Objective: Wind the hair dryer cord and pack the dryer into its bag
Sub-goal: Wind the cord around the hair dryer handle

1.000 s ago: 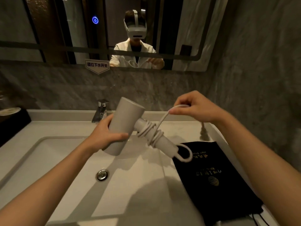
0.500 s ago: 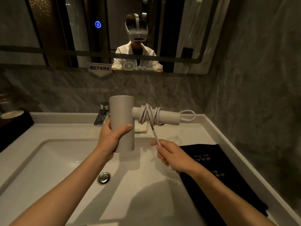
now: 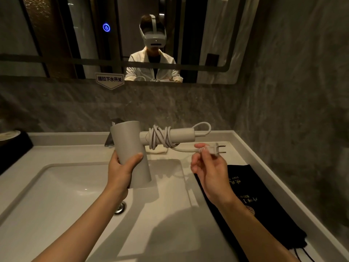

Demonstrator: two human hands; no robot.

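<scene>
Pale grey matte hair dryer [image 3: 130, 154] gripped round its barrel by left hand [image 3: 120, 172] above white sink [image 3: 56, 186], handle pointing right. White cord [image 3: 160, 138] now coiled on the handle; half a second ago slack was being pulled down. Right hand [image 3: 209, 172] fingers [image 3: 200, 148] pinching two-pin plug [image 3: 215, 148]. Winding nearly finished, probably tuck next. Black fabric bag [image 3: 255, 201] flat on tabletop [image 3: 251, 154].

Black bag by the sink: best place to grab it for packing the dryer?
Judging by its pose, take the black bag at its near end, where the drawstrings trail out, coming from above. It lies flat on the counter right of the basin, so pinch the top layer there to lift the mouth open.
</scene>
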